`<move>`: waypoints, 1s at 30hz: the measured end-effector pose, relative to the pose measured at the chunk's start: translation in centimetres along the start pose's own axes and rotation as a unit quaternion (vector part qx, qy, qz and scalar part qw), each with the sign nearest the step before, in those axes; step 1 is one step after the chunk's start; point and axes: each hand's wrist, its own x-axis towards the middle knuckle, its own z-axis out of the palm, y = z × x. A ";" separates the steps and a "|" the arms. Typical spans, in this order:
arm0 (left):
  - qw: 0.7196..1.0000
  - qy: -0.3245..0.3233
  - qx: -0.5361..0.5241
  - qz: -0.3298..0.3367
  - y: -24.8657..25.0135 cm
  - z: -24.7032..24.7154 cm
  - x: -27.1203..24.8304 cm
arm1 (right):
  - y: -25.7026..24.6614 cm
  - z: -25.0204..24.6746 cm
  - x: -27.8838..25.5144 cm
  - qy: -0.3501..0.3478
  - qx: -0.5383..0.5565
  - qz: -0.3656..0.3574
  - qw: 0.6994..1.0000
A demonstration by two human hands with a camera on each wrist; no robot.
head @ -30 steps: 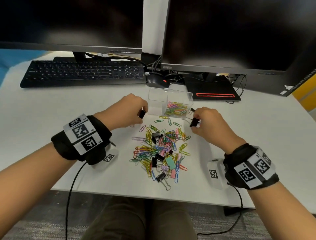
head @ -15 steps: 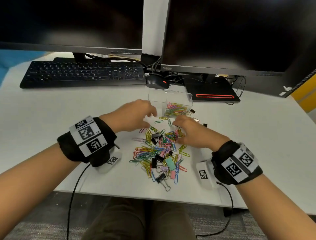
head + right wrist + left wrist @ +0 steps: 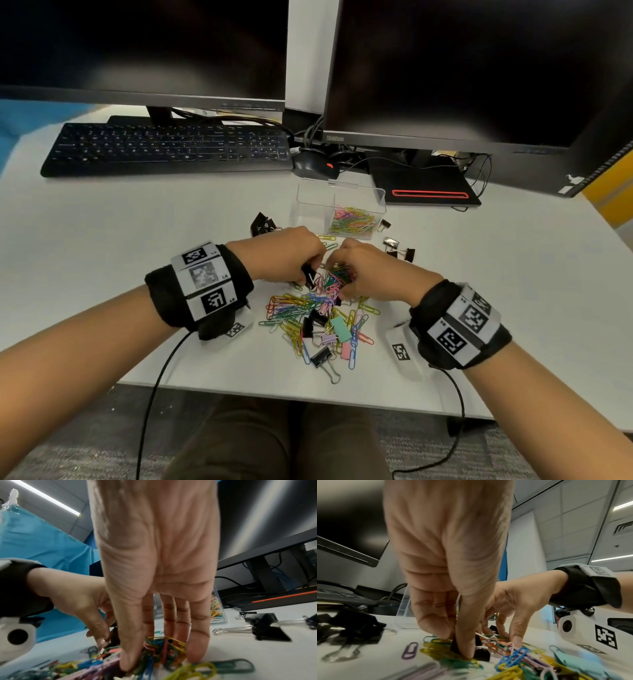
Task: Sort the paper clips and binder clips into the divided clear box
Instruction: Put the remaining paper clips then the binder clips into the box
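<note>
A pile of coloured paper clips and binder clips lies on the white table. Behind it stands the clear divided box, its right compartment holding paper clips. Both hands are down in the far end of the pile, close together. My left hand pinches a small black binder clip between thumb and fingers. The fingers and thumb of my right hand close round a bunch of coloured paper clips. Black binder clips lie loose on the table left and right of the box.
A black keyboard and a mouse sit behind the box, under two dark monitors. A monitor base with a red stripe is at the back right. The table's front edge runs just below the pile.
Both hands came back from beside the box, where each held a black binder clip, down into the pile. Those clips now lie beside the box. The hands have closed on new clips.
</note>
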 end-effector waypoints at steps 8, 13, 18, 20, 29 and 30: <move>0.993 0.056 -0.089 -0.052 -1.6 -1.3 -0.7 | 0.3 0.3 0.8 0.066 0.009 -0.014 0.998; 0.983 0.115 -0.077 -0.118 -3.8 -2.5 -1.3 | 1.3 -0.6 0.7 0.125 0.072 -0.002 0.990; 0.981 0.110 -0.033 -0.159 -4.9 -2.4 -1.2 | 2.6 -0.7 0.7 0.179 0.187 0.022 0.966; 0.977 0.132 -0.045 -0.163 -5.1 -2.6 -0.9 | 3.1 -1.1 0.5 0.211 0.225 0.029 0.951; 0.965 0.205 -0.083 -0.138 -4.5 -4.6 1.8 | 3.9 -6.8 2.4 0.427 0.221 -0.032 0.876; 0.969 0.189 -0.074 -0.138 -4.4 -4.6 2.1 | 4.0 -6.6 3.0 0.428 0.208 -0.031 0.879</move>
